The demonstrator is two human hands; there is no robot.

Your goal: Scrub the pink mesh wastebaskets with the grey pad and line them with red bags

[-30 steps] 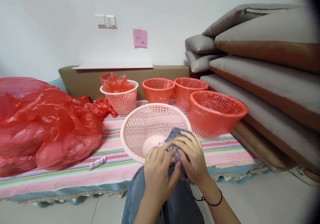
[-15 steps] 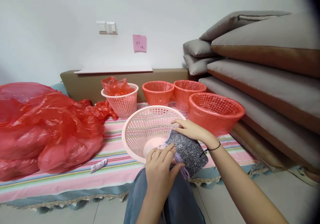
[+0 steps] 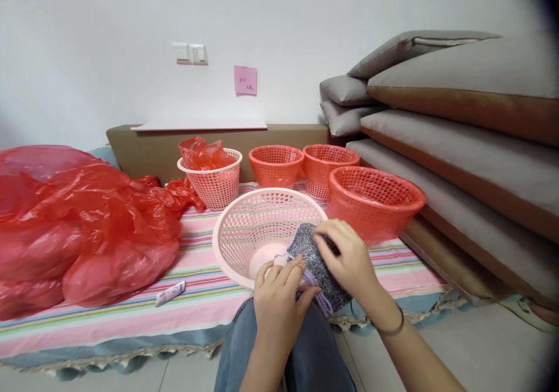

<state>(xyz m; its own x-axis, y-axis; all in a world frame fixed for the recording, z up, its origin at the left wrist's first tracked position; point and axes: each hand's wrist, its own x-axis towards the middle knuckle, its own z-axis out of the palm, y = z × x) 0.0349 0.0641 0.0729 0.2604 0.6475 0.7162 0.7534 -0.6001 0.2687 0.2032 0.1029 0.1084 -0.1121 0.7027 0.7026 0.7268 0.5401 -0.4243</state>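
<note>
A speckled dark grey knitted piece (image 3: 310, 251) with a lilac yarn edge lies over the near right rim of the pale pink plastic basket (image 3: 231, 214) and above my knees. My left hand (image 3: 279, 296) grips its lilac edge, with the thumb on the near side and the fingers curled over the top. Across the upper right part of the knitted piece rests my right hand (image 3: 349, 258), its fingers bent and pinched together on the fabric. The fabric under both palms is hidden.
Three red plastic-wrapped baskets (image 3: 375, 217) stand behind to the right. A pink basket (image 3: 213, 185) holding a red bag stands behind. Red plastic bags (image 3: 109, 223) fill the left; a small white tube (image 3: 170, 293) lies on the striped cloth. Grey cushions (image 3: 463, 141) are stacked at right.
My right hand has drawn back from the far edge of the knitted piece, its stretched fingers now bent into a pinch. My left hand stays at the lilac edge.
</note>
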